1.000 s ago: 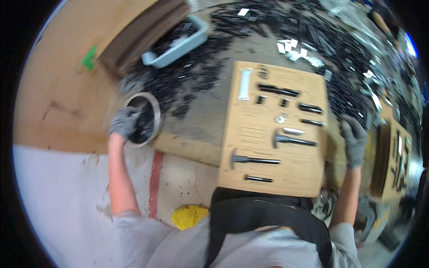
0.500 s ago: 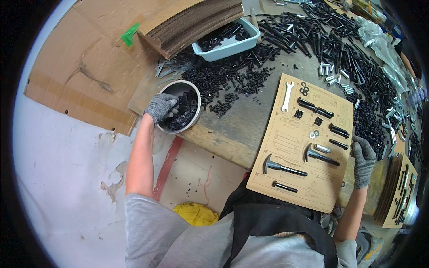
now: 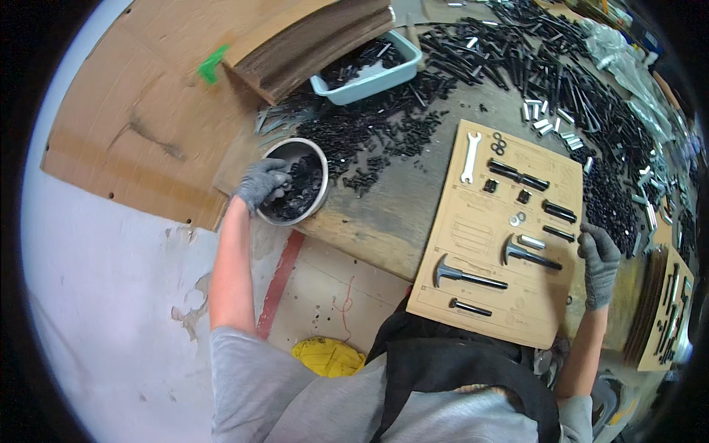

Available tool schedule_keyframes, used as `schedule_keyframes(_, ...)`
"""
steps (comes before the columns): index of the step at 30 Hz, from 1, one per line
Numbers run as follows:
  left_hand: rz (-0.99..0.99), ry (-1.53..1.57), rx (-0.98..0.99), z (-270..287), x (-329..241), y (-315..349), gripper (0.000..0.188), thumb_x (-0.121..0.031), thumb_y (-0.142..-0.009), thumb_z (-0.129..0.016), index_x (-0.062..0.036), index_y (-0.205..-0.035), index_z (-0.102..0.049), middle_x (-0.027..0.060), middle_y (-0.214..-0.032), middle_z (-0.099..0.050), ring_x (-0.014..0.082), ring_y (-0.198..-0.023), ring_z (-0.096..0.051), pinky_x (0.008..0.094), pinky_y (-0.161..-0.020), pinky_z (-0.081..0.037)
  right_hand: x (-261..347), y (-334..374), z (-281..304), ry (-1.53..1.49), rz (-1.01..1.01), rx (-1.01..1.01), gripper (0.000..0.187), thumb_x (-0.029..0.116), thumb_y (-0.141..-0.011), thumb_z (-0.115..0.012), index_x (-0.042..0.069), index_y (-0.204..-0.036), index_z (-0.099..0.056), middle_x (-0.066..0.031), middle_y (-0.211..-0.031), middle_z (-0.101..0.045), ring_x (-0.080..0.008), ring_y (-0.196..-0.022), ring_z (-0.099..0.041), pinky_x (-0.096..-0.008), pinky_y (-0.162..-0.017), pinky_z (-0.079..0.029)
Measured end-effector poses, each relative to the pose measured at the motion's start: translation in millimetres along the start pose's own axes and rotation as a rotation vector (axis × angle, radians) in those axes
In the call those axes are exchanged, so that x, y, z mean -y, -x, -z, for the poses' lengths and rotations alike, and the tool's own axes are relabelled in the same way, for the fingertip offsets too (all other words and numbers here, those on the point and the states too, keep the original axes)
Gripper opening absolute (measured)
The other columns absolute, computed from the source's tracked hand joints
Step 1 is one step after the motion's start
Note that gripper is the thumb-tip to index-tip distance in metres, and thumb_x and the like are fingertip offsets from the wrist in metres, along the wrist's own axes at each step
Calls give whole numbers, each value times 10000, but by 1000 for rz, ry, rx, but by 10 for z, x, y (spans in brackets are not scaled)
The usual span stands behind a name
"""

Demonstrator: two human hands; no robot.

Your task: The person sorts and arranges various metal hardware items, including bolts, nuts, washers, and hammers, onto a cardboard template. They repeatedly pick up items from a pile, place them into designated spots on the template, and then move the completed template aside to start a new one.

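Observation:
My left hand (image 3: 262, 184), in a grey knit glove, reaches over the left rim of a round metal bowl (image 3: 323, 193). Its fingers are curled together at the small black washer-like parts (image 3: 305, 181) inside; whatever they pinch is hidden. Also gloved, my right hand (image 3: 600, 262) is closed beside the right edge of a brown printed cardboard sheet (image 3: 461, 229); I cannot make out anything in its fingers. On the sheet lie a silver wrench (image 3: 470, 157), black rings (image 3: 498, 143), black bolts (image 3: 559, 212), washers (image 3: 517, 219), a silver sleeve (image 3: 531, 242) and two hammer-shaped black pieces (image 3: 470, 276).
Behind the bowl stand a light blue tray (image 3: 373, 88) and a stack of cardboard (image 3: 310, 48). Loose black bolts (image 3: 391, 136) and silver tubes (image 3: 543, 125) cover much of the table (image 3: 369, 225). More loaded sheets (image 3: 665, 317) are stacked at far right.
My left hand stays at the bowl, its fingers shifting slightly among the black parts. My right hand stays beside the sheet's edge. The whole view has shifted a little.

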State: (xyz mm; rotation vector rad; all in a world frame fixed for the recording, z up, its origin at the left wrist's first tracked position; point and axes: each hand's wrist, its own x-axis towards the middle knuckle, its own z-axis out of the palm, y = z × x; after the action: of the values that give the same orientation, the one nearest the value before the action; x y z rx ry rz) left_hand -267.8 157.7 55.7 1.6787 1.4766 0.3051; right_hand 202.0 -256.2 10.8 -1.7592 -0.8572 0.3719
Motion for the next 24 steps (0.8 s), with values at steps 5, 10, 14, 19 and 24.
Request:
schedule_keyframes(5,-155,148,31,-313,-279,198,378,-73,-856,-594,0,-1226,-563,97,-1015,-665,149,-817,-638,253,-623,-526,177,-53,-54,101,-31,-18,180,117,-892,-615,9,-1018,-685,-16,-778,-649,-72,-683,-555,-231,-622,-470)
schedule_keyframes(10,-431,111,413,-1796,-1387,743,372,-95,-835,-634,5,-1191,-586,101,-967,-683,137,-791,-640,235,-644,-524,216,-147,-357,439,246,192,147,122,-822,-655,56,-952,-675,-120,-909,-662,-272,-786,-653,-347,-727,-526)
schedule_keyframes(14,-672,-34,503,-2770,-1511,711,340,-42,-814,-643,-6,-1152,-620,76,-899,-694,110,-774,-640,251,-692,-533,127,-219,-652,812,576,276,229,264,-828,-624,126,-998,-691,-115,-1166,-613,-305,-1140,-543,-433,-1002,-409)
schedule_keyframes(19,-681,-208,501,-3199,-1681,672,348,-101,-820,-660,-19,-1156,-621,102,-896,-696,146,-773,-657,283,-738,-540,109,-261,-749,961,547,321,278,345,-813,-619,184,-1025,-698,-98,-1278,-558,-303,-1264,-444,-514,-1091,-263)
schedule_keyframes(24,-761,-301,477,-3071,-1698,716,336,-213,-843,-664,-49,-1135,-645,164,-1011,-688,261,-903,-675,335,-837,-523,60,-300,-621,972,522,356,261,352,-825,-596,209,-1016,-704,-93,-1283,-558,-299,-1272,-437,-511,-1100,-243)
